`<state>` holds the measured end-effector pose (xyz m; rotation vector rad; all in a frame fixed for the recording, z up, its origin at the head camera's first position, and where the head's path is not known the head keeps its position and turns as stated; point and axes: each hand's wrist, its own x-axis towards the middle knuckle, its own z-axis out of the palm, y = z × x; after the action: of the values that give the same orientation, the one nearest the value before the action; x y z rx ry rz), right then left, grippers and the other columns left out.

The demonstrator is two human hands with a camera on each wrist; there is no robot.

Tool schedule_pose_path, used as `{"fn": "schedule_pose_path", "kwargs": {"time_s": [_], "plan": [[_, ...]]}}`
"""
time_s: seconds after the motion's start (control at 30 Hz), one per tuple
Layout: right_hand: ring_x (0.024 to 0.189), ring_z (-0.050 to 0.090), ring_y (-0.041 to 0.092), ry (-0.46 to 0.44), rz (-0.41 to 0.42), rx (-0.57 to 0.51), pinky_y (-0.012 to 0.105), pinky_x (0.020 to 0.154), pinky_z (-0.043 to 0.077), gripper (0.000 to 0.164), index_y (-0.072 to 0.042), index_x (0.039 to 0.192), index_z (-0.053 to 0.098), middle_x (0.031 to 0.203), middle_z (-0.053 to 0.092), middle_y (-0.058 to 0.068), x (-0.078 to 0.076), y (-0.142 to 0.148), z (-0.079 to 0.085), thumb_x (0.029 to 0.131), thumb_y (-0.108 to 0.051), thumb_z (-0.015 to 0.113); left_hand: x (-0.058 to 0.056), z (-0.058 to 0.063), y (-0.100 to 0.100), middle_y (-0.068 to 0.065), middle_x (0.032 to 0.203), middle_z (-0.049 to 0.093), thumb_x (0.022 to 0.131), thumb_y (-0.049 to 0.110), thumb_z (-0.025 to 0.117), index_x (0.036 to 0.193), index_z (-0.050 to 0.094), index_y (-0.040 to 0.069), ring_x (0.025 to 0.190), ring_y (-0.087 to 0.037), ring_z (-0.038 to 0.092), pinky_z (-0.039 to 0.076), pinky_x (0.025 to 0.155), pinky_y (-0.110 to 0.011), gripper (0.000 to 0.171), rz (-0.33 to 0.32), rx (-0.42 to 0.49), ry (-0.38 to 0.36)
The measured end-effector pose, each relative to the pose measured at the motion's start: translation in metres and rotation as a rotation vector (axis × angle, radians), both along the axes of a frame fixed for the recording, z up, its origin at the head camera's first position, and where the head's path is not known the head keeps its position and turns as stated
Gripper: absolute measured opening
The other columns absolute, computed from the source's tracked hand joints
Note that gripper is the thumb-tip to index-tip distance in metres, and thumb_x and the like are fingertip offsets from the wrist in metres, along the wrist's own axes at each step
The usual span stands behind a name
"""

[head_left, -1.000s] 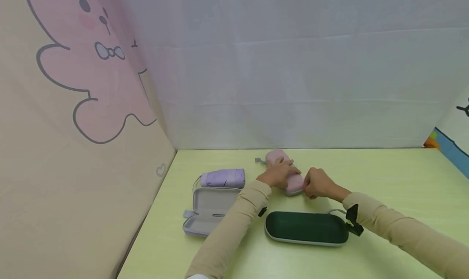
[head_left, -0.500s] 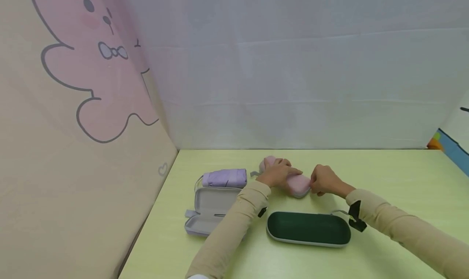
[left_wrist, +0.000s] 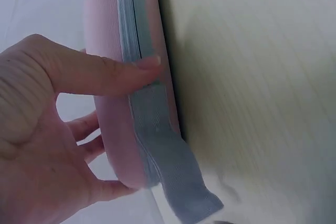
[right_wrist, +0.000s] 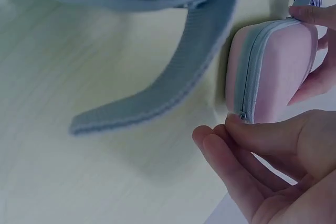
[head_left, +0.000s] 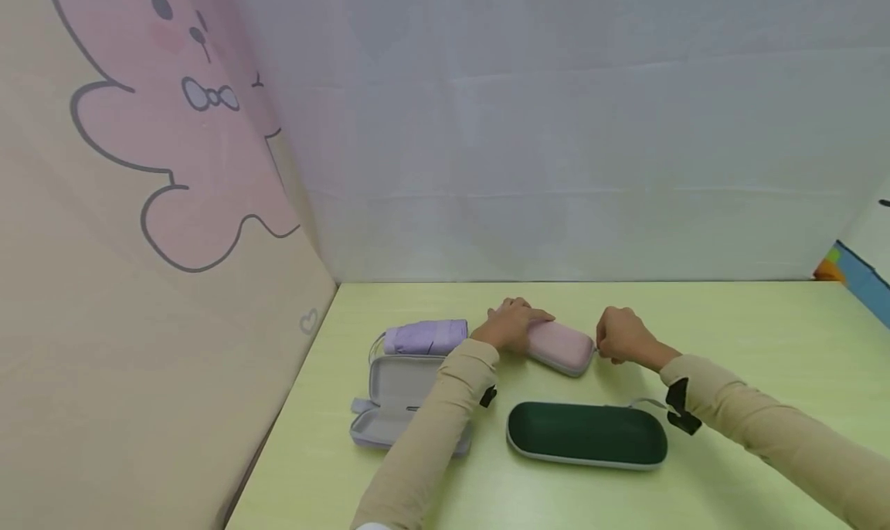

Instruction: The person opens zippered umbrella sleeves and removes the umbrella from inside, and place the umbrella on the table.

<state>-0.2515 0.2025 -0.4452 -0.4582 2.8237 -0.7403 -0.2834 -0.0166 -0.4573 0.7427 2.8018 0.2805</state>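
Observation:
A pink zip case [head_left: 565,346] lies at the back middle of the table, its zip closed along the part that shows. My left hand [head_left: 511,326] grips its left end; in the left wrist view the thumb presses on the zip side beside a grey fabric tab [left_wrist: 176,166], with the other fingers partly hidden behind the case. At the opposite end my right hand [head_left: 621,337] pinches the small zipper pull [right_wrist: 242,116], which the thumb and fingertips mostly cover.
An open green-lined case [head_left: 587,435] with a grey strap [right_wrist: 173,82] lies in front of the hands. Left of it sits an open grey case [head_left: 389,423], partly behind the left sleeve. A folded purple umbrella [head_left: 426,338] lies behind that one.
The pink case has swung from a steep slant to a flatter one. My left hand has shifted left to its end, and my right hand has moved slightly right and back.

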Motion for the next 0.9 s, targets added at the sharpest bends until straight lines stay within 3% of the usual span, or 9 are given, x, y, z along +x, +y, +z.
{"fn": "schedule_pose_path", "kwargs": {"time_s": [0.13, 0.23, 0.43, 0.6, 0.9], "plan": [[0.043, 0.058, 0.02, 0.003, 0.0, -0.019, 0.027, 0.041, 0.047, 0.019, -0.002, 0.057, 0.063, 0.05, 0.06, 0.005, 0.001, 0.002, 0.003, 0.072, 0.011, 0.062, -0.005, -0.002, -0.009, -0.004, 0.133, 0.046, 0.068, 0.006, 0.082, 0.136, 0.051, 0.032, 0.12, -0.023, 0.038, 0.041, 0.091, -0.038, 0.079, 0.041, 0.064, -0.054], [0.043, 0.059, 0.019, -0.003, 0.0, -0.034, 0.027, 0.042, 0.047, 0.019, -0.002, 0.058, 0.063, 0.051, 0.06, 0.004, 0.0, 0.002, 0.003, 0.072, 0.011, 0.062, -0.008, -0.003, -0.014, -0.006, 0.127, 0.048, 0.059, 0.006, 0.088, 0.134, 0.054, 0.027, 0.113, -0.022, 0.041, 0.043, 0.086, -0.031, 0.085, 0.068, 0.13, -0.088], [0.045, 0.06, 0.018, -0.02, 0.008, -0.057, 0.028, 0.044, 0.049, 0.015, -0.001, 0.061, 0.065, 0.054, 0.062, 0.007, -0.004, 0.004, 0.001, 0.072, 0.009, 0.064, -0.014, -0.012, -0.026, -0.005, 0.117, 0.051, 0.05, 0.009, 0.093, 0.127, 0.059, 0.021, 0.103, -0.017, 0.047, 0.044, 0.086, -0.028, 0.084, 0.084, 0.282, -0.122], [0.047, 0.061, 0.02, -0.033, 0.001, -0.087, 0.028, 0.045, 0.05, 0.013, 0.0, 0.063, 0.067, 0.058, 0.064, 0.009, -0.007, 0.01, -0.002, 0.074, 0.007, 0.066, -0.014, -0.018, -0.03, -0.004, 0.119, 0.052, 0.052, 0.021, 0.095, 0.129, 0.057, 0.022, 0.102, -0.016, 0.05, 0.044, 0.087, -0.029, 0.085, 0.11, 0.319, -0.135], [0.048, 0.061, 0.02, -0.056, -0.021, -0.101, 0.027, 0.046, 0.05, 0.011, 0.001, 0.065, 0.068, 0.059, 0.064, 0.009, -0.014, 0.011, -0.004, 0.074, 0.007, 0.068, -0.01, -0.019, -0.033, -0.004, 0.12, 0.052, 0.05, 0.025, 0.096, 0.124, 0.059, 0.022, 0.102, -0.016, 0.05, 0.045, 0.085, -0.029, 0.083, 0.183, 0.389, -0.15]]}}
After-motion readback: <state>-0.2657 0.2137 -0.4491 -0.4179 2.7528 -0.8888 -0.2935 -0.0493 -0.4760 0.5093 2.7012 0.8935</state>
